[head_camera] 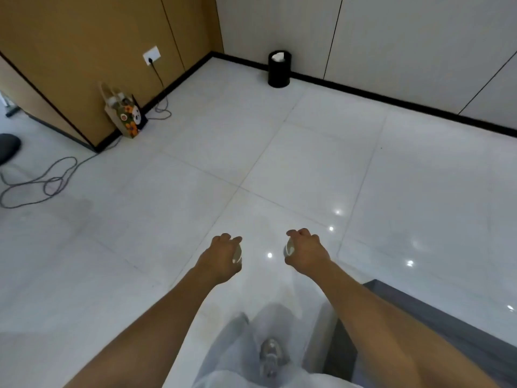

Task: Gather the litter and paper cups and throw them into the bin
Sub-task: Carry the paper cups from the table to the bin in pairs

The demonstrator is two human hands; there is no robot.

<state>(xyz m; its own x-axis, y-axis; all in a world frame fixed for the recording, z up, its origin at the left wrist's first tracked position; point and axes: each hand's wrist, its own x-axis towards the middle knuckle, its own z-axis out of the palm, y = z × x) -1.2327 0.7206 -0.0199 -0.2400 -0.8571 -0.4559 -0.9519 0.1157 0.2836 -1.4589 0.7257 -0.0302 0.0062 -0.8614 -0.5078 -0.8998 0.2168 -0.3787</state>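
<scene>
Both my arms reach forward over the white tiled floor. My left hand (222, 254) grips a pale paper cup (237, 254) from above; only a sliver of the cup shows at the hand's right side. My right hand (306, 253) grips a second paper cup (289, 249), its rim peeking out at the hand's left side. A black round bin (278, 72) stands far ahead against the white wall, with white crumpled paper (279, 56) showing in its open top.
A patterned paper bag (126, 113) stands by the brown wall panel at the left, with grey cables (53, 180) looping on the floor nearby. A dark grey surface edge (436, 320) lies at the lower right. Open floor stretches between me and the bin.
</scene>
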